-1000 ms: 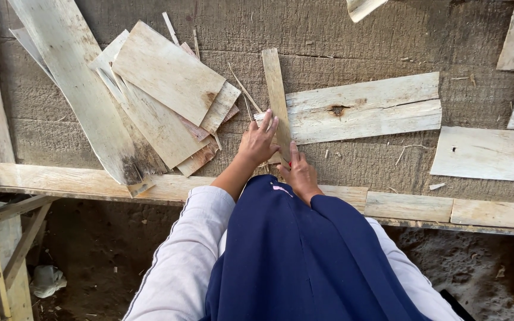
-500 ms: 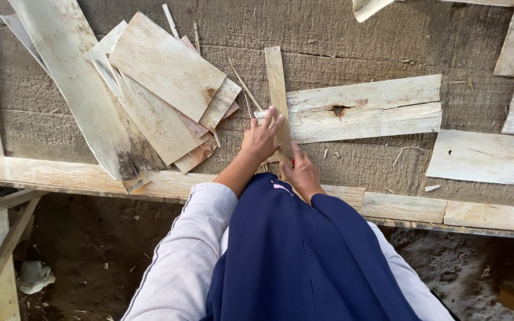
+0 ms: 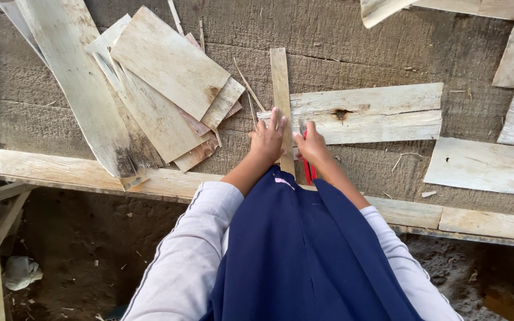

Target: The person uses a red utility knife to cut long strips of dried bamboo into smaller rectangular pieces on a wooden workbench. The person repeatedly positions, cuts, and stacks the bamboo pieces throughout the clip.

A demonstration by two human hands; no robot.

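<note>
My left hand [image 3: 267,141] lies flat with its fingers spread on the lower part of a narrow upright wooden strip [image 3: 280,80]. Right beside it, my right hand [image 3: 312,145] is closed around a red-handled tool [image 3: 309,171], whose metal tip [image 3: 302,126] touches the strip's right edge. Only the handles and the tip show; what kind of tool it is I cannot tell. A wide pale board with a dark knot hole [image 3: 376,113] lies crosswise behind the strip, to the right of both hands.
A pile of thin wood sheets [image 3: 162,95] lies at the left on the grey cloth-covered bench [image 3: 340,35]. More boards [image 3: 483,166] lie at the right. A wooden rail [image 3: 55,169] edges the bench front, with dirt floor [image 3: 78,249] below.
My right hand has moved up from near the bench edge to beside my left hand, with the red-handled tool now showing. My left hand has flattened on the strip.
</note>
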